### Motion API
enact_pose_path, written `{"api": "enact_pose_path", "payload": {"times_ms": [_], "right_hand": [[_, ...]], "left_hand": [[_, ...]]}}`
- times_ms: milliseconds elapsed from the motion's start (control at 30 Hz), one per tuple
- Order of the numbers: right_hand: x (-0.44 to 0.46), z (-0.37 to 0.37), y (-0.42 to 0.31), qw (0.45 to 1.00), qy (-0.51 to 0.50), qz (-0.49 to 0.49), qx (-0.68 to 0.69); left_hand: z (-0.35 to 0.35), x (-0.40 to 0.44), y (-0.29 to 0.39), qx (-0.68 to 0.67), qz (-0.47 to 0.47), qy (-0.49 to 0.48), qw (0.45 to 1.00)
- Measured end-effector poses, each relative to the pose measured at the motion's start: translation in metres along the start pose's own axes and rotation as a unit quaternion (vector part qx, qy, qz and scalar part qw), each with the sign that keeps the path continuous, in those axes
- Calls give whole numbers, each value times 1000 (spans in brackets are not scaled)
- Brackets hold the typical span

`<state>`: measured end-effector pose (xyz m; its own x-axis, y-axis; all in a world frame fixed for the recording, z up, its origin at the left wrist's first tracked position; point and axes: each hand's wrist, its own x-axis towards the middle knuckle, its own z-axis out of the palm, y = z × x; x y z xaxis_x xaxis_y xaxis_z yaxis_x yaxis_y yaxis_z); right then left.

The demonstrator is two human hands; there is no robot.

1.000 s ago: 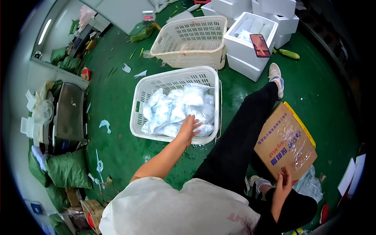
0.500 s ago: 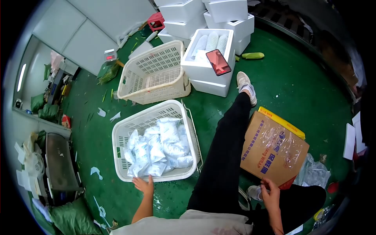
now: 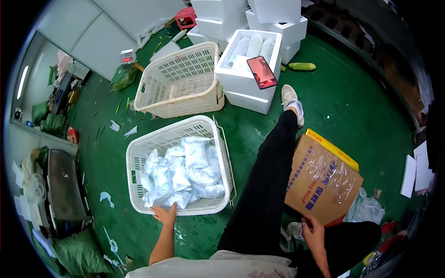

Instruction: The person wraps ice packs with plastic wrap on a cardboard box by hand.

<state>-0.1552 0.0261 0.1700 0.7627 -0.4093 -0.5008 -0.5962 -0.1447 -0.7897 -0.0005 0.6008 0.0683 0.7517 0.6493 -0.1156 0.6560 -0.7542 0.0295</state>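
Left hand, fingers apart at the basket's near rim, should handle bags inside gently; right hand's grip unclear.

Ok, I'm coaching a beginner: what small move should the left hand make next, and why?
I'd probably curl the left hand over the near side of the bag-filled basket: its fingers are spread right at that rim, seemingly without a firm grip. The right hand is away by the cardboard box, not supporting it.
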Motion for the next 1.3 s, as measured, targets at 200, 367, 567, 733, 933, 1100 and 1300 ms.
{"api": "enact_pose_path", "payload": {"times_ms": [200, 367, 567, 733, 933, 1100, 1300], "right_hand": [[1, 3, 2, 999, -7, -39, -29], [-2, 3, 1, 999, -6, -24, -31], [-2, 1, 9, 999, 11, -39, -27], [-5, 0, 15, 999, 25, -39, -19], [-10, 6, -2, 999, -23, -36, -29], [-20, -7, -14, 990, -13, -84, -116], [-69, -88, -20, 920, 261, -207, -205]], "left_hand": [[-30, -5, 33, -54, 81, -2, 995], [-10, 26, 59, -205, 142, 89, 964], [-8, 21, 101, -197, 3, 143, 970], [-45, -37, 129, 0, 132, 67, 989], [-34, -39, 142, 147, 190, -43, 970], [-4, 27, 151, 126, 211, 60, 967], [-35, 172, 225, 2, 284, 31, 958]]}}
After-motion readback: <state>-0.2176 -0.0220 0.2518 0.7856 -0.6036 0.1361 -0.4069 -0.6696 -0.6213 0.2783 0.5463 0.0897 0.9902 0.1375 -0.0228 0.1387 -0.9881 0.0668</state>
